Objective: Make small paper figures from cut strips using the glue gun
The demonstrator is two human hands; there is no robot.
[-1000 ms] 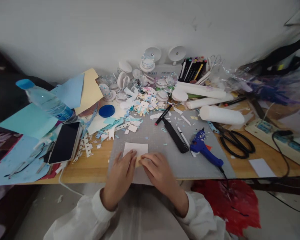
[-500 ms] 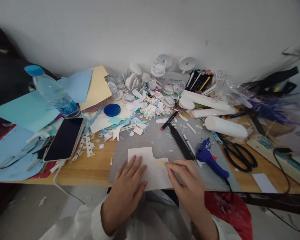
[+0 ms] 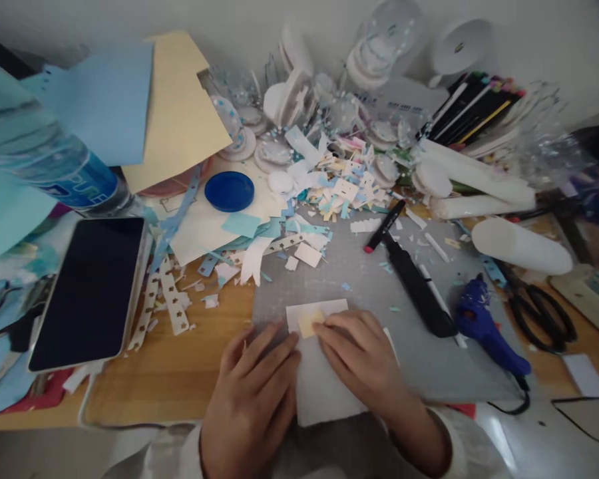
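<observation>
A white sheet of paper (image 3: 324, 392) lies on the grey cutting mat (image 3: 329, 283) near the table's front edge. Against its upper left part is a small pale yellow piece of paper (image 3: 307, 324), pinched at its right edge by my right hand (image 3: 367, 362). The right hand covers much of the sheet's right side. My left hand (image 3: 257, 392) rests along the sheet's left edge with its fingers stretched out, fingertips close to the yellow piece. Whether the left fingertips press on the sheet is hard to see.
Right of my hands lie a black-handled tool (image 3: 419, 286), a blue glue gun (image 3: 489, 326) and black scissors (image 3: 542, 313). A phone (image 3: 90, 293) and water bottle (image 3: 84, 176) are left. Paper scraps (image 3: 344, 189) and a blue lid (image 3: 229, 191) sit farther back.
My view has come closer to the table. The right hand, with the yellow piece, has moved leftward across the sheet. My left hand has shifted from on top of the sheet to its left edge.
</observation>
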